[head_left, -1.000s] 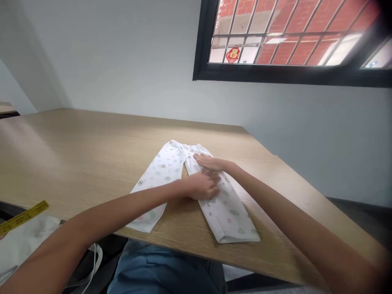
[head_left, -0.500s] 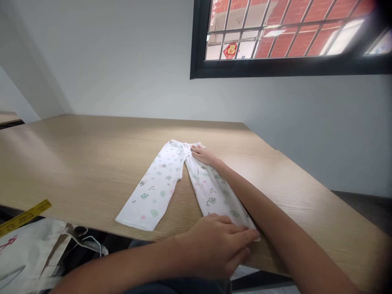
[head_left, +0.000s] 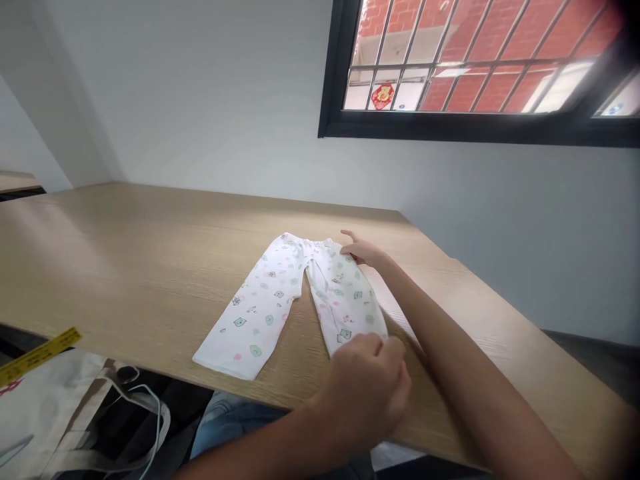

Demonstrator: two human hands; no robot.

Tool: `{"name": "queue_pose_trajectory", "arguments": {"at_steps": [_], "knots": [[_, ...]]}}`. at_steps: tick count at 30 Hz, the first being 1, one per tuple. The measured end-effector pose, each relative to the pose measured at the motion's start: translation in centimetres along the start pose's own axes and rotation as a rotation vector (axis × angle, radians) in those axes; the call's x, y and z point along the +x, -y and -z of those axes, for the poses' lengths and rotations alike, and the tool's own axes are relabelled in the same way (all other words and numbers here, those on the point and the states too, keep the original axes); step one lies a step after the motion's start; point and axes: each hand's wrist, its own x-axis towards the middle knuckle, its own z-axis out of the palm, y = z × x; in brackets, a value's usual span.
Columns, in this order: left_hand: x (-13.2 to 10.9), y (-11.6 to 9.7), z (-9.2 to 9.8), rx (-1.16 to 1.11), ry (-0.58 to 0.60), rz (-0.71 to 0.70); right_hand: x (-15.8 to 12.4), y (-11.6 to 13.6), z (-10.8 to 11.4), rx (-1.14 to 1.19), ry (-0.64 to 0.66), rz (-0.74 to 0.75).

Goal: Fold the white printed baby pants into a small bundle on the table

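Note:
A pair of small white pants (head_left: 280, 293) lies spread on the wooden table, printed with green and pink animal figures, waistband pointing away from me. My left hand (head_left: 367, 387) is closed in a fist at the hem end of the right-side leg. That hem is hidden behind the hand. Up by the waistband, my right hand (head_left: 367, 253) pinches the outer side edge of the same leg, one finger sticking out. The left-side leg lies flat, with its hem near the table's front edge.
The wooden table (head_left: 165, 267) runs back to a grey wall (head_left: 215, 100) with a barred window (head_left: 465, 67). A yellow measuring strip (head_left: 40, 357) juts over the front edge at left. Below it, a pale cloth bag (head_left: 45, 407) with cord handles hangs beside my knees.
My right hand has slid from lying flat near the waistband to the pants' outer edge and pinched it. My left hand has curled into a fist and drawn the leg's hem inward.

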Motion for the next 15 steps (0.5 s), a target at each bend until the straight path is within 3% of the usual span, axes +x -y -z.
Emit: {"name": "queue_pose_trajectory", "arguments": {"at_steps": [4,8,12,15], "knots": [[-2.1,1.2,6.1,-0.089,-0.268,0.251,0.3,2.4,-0.4,0.142,0.071,0.09],[-6.0,2.9,10.9,-0.017,-0.383,0.625,1.0,6.4,-3.4,0.215,0.219,0.157],[-9.4,6.0,12.5,0.049,-0.302,0.895,1.9,8.6,-9.0,0.173,0.283,0.173],[-11.1,8.7,12.3,0.191,-0.168,0.884,2.5,7.9,-12.8,0.066,0.292,0.172]]}}
